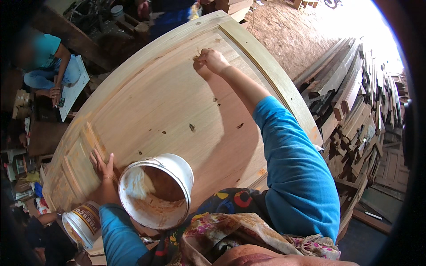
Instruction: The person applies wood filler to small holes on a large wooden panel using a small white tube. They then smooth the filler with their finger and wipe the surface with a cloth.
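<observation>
A large pale wooden door (173, 102) lies in front of me, its wide flat panel marked by several small dark holes. My right hand (214, 60) reaches to the panel's far end, its fingers closed and touching the wood; what they hold, if anything, is too small to make out. My left hand (103, 166) rests with spread fingers near the door's smaller moulded panel (75, 164). Close to my body, a white bucket (184, 177) stands tilted on the door, its inside smeared with brownish paste. It is just right of my left hand.
Stacked timber offcuts (341, 102) crowd the right side. Another person (49, 66) sits at far left beside a pale board (73, 88). A second white bucket (84, 221) stands at lower left, beside a co-worker's dark sleeve (49, 235). Someone in blue (171, 22) is beyond the door.
</observation>
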Demonstrator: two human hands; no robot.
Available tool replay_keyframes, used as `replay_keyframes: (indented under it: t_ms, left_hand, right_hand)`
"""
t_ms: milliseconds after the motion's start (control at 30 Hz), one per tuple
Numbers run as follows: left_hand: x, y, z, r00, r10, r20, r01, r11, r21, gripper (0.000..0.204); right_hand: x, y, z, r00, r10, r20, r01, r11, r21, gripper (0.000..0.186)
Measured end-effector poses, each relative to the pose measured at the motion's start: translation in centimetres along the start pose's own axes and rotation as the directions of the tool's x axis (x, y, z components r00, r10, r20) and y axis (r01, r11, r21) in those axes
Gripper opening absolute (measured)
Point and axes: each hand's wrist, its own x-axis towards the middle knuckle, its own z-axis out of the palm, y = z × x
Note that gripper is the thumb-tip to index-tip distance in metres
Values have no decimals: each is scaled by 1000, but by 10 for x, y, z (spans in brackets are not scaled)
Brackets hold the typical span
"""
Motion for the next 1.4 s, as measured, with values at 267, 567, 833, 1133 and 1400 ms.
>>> replay_keyframes:
  t_ms: [267, 567, 833, 1133, 1400]
  left_hand:
    - [-2, -6, 2, 999, 35, -22, -34, 999, 16, 94]
    - [-2, 1, 2, 999, 32, -30, -32, 999, 3, 93]
    - [-1, -6, 4, 999, 33, -29, -33, 999, 0, 94]
    - [-7, -1, -3, 1000, -15, 3, 14, 999, 43, 95]
    - [3, -4, 2, 997, 62, -52, -61, 998, 35, 93]
  right_hand:
    - [13, -2, 23, 977, 87, -193, -99, 994, -55, 12]
    - [-5, 141, -74, 591, 666, -455, -728, 683, 54, 13]
    - [-19, 154, -61, 750, 477, -458, -519, 854, 40, 17]
    - [-67, -25, 10, 939, 345, -2, -326, 884, -334, 107]
    - [26, -18, 37, 945, 303, -124, -324, 920, -220, 113]
